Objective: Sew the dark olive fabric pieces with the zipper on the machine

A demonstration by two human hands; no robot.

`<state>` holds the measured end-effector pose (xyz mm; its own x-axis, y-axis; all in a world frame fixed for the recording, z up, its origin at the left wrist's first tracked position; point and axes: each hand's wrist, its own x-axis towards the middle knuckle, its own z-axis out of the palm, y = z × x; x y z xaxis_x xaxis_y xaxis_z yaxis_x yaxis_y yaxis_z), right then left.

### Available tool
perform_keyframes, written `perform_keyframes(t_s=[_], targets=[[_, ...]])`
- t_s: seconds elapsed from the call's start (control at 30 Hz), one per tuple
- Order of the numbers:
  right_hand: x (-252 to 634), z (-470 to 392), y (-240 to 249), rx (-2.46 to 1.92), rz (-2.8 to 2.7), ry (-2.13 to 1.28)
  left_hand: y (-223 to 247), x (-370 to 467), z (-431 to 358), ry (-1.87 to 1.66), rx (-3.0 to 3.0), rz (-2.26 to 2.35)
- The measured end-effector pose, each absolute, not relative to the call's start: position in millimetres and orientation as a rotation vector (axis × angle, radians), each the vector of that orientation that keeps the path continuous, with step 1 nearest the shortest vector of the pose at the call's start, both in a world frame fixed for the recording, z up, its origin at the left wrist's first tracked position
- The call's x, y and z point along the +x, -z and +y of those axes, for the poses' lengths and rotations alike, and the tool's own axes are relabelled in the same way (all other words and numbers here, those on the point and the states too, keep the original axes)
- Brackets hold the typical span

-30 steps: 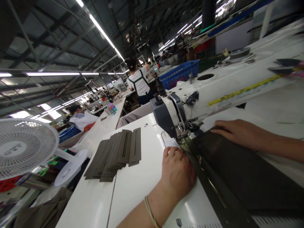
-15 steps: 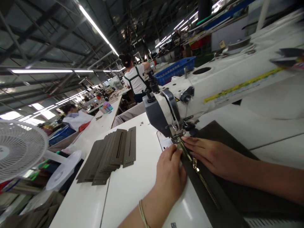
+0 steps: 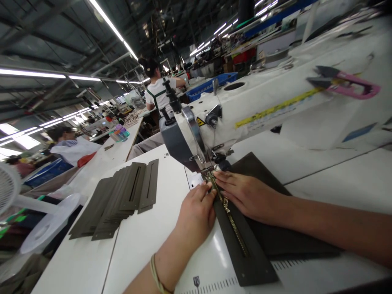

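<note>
The dark olive fabric panel (image 3: pixel 269 228) with its brass zipper (image 3: pixel 230 216) lies flat on the white sewing table (image 3: pixel 159 241), its far end under the sewing machine (image 3: pixel 245 110) presser foot. The left hand (image 3: pixel 196 212) rests knuckles up, fingertips pressing the zipper tape's left edge; the right hand (image 3: pixel 248 195) lies spread flat on the cloth. The panel looks light, limp and likely to shift (best guided by flat palms close beside the teeth). A yellow strip on the machine arm carries print too blurred to read.
</note>
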<state>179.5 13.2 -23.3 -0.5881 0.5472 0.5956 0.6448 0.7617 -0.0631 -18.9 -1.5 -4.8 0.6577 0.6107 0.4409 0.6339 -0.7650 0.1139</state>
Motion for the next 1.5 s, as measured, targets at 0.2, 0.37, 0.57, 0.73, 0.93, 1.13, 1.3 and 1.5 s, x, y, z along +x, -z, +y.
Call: perform_keyframes(t_s=[0.2,0.37,0.57,0.73,0.93,1.13,1.3,1.5], targets=[[183.0,17.5,30.6,-0.822,-2.373,0.258,2.6,-15.2,-2.8,0.684,-2.832,-1.126],[183.7,33.2,41.6,-0.782,-2.337,0.173,5.4,-16.4,4.0,0.586,-2.811,-1.196],[185.5,31.7,30.8,-0.763,-2.324,0.133,9.1,-17.5,8.7,0.580,-2.799,-1.247],[189.2,-23.8,8.9,-0.707,-2.296,0.218,9.7,-21.8,-2.4,0.679,-2.804,-1.121],[181.5,-68.0,8.8,-0.602,-2.281,0.519,7.4,-25.0,-24.3,0.727,-2.780,-1.005],[171.5,-56.4,33.8,-0.623,-2.206,0.653,10.6,-20.4,-34.7,0.753,-2.733,-1.062],[172.7,-56.8,36.8,-0.611,-2.203,0.651,10.0,-16.8,-35.4,0.707,-2.718,-1.071],[171.0,-56.6,37.5,-0.663,-2.133,0.633,9.9,-14.6,-30.9,0.705,-2.679,-1.075]])
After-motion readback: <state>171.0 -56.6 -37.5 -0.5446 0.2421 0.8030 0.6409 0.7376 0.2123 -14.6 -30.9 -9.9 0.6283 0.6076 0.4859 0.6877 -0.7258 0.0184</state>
